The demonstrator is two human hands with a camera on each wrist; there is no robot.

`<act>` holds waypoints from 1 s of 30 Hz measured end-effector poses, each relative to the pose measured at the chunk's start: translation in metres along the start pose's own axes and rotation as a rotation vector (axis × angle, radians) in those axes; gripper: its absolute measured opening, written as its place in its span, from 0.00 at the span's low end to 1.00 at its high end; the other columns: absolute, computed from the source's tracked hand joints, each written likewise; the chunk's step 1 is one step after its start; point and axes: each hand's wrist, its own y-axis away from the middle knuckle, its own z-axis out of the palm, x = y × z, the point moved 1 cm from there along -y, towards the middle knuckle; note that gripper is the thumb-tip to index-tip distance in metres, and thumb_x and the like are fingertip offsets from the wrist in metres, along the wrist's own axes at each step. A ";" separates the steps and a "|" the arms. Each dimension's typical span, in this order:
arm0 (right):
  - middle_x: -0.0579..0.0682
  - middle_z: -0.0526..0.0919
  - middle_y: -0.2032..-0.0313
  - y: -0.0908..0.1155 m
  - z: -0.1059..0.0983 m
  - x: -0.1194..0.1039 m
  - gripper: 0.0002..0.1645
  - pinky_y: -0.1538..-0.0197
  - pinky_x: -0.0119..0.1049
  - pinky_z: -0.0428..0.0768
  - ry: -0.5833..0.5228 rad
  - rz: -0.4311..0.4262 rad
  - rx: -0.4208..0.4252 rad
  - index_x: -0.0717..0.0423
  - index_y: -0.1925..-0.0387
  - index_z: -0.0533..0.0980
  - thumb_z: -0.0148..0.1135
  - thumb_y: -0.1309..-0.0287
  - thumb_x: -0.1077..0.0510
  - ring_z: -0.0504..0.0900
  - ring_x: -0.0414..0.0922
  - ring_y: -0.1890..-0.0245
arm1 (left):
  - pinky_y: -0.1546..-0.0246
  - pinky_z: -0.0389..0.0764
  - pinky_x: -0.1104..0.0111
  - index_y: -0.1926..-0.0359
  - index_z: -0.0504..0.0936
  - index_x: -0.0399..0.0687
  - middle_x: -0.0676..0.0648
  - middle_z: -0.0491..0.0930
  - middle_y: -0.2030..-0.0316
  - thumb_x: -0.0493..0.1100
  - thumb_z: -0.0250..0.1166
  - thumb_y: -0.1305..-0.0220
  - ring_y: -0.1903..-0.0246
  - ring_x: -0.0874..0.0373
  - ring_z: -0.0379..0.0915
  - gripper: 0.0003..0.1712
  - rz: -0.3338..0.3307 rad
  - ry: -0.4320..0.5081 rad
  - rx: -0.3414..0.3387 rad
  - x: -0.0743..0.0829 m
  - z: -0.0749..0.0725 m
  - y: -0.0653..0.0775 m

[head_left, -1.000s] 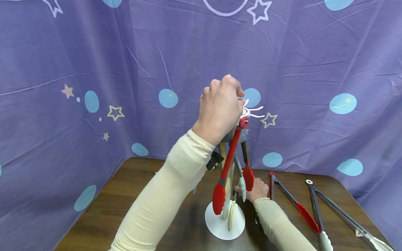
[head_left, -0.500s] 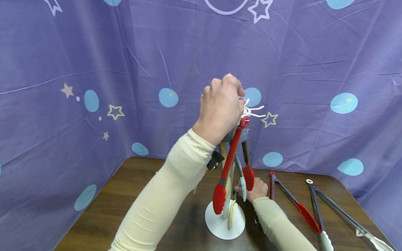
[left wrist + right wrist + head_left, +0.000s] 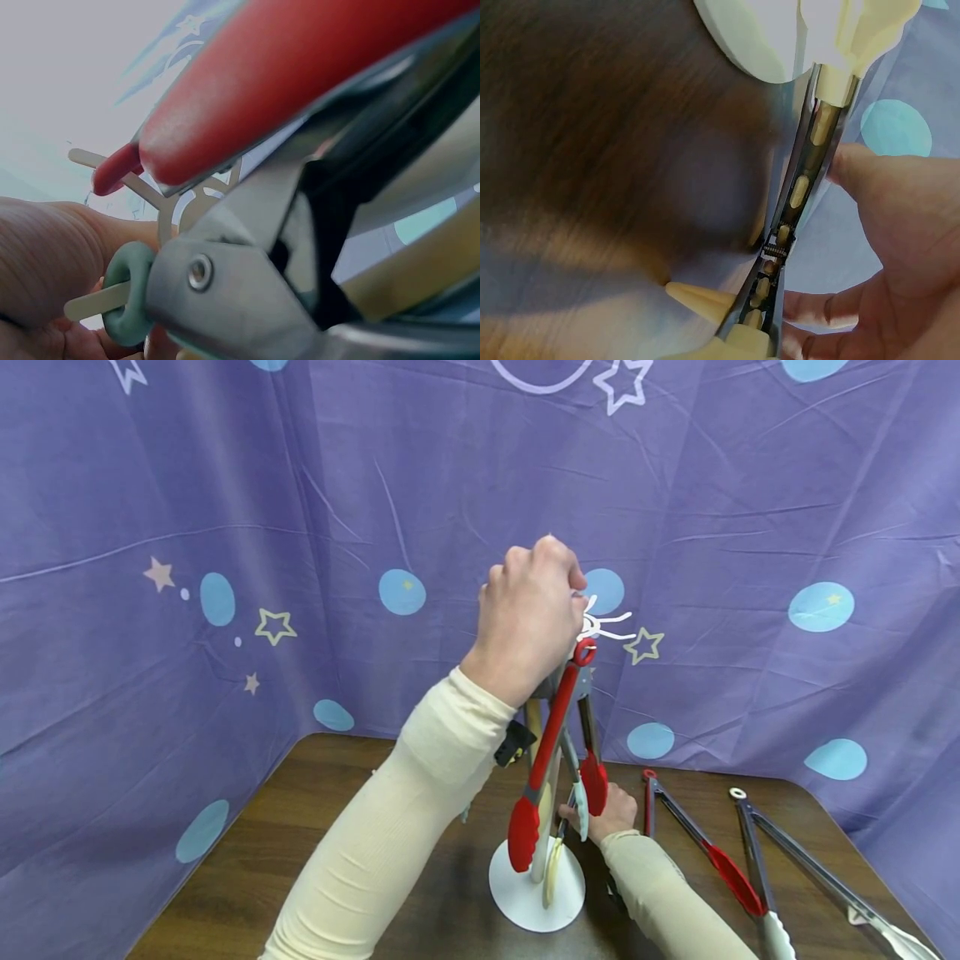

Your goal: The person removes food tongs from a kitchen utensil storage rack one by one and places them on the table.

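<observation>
A white rack (image 3: 502, 893) with a round base and hooks at its top carries several hanging tongs. My left hand (image 3: 525, 610) grips the rack's top, its fingers curled beside the white hooks (image 3: 611, 625). Red tongs (image 3: 555, 727) hang just under that wrist, and a green ring (image 3: 129, 300) of another pair sits on a hook in the left wrist view. Low behind the rack, my right hand (image 3: 617, 814) holds tongs with cream heads (image 3: 817, 142), thumb and fingers on their far side. Red-tipped tongs (image 3: 594, 787) and pale blue-tipped tongs (image 3: 581, 817) hang in front of it.
On the brown table (image 3: 285, 860) to the right lie red tongs (image 3: 731, 877) and white-tipped steel tongs (image 3: 817, 877). A purple curtain (image 3: 480, 460) with stars and blue dots closes off the back and sides. My left sleeve (image 3: 405, 827) crosses in front of the table.
</observation>
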 end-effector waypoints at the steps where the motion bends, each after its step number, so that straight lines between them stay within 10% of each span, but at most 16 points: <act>1: 0.61 0.82 0.78 0.000 0.000 0.000 0.26 0.70 0.55 0.80 -0.001 -0.004 0.001 0.57 0.83 0.73 0.79 0.58 0.44 0.83 0.62 0.74 | 0.65 0.81 0.59 0.57 0.89 0.56 0.52 0.86 0.60 0.44 0.73 0.37 0.61 0.49 0.84 0.07 0.000 0.000 0.000 0.000 0.000 0.000; 14: 0.66 0.81 0.67 -0.001 -0.006 0.002 0.41 0.59 0.60 0.79 0.047 0.025 -0.129 0.69 0.69 0.76 0.74 0.54 0.32 0.83 0.67 0.62 | 0.65 0.81 0.60 0.56 0.89 0.56 0.52 0.86 0.59 0.44 0.72 0.36 0.60 0.49 0.84 0.08 0.000 -0.003 -0.014 0.001 -0.001 0.000; 30: 0.62 0.82 0.64 -0.002 -0.033 0.010 0.31 0.63 0.61 0.80 0.017 -0.125 -0.142 0.62 0.56 0.79 0.70 0.43 0.38 0.81 0.64 0.59 | 0.67 0.81 0.60 0.56 0.89 0.55 0.54 0.86 0.58 0.44 0.72 0.36 0.62 0.49 0.83 0.08 -0.001 0.009 -0.012 -0.001 -0.001 0.001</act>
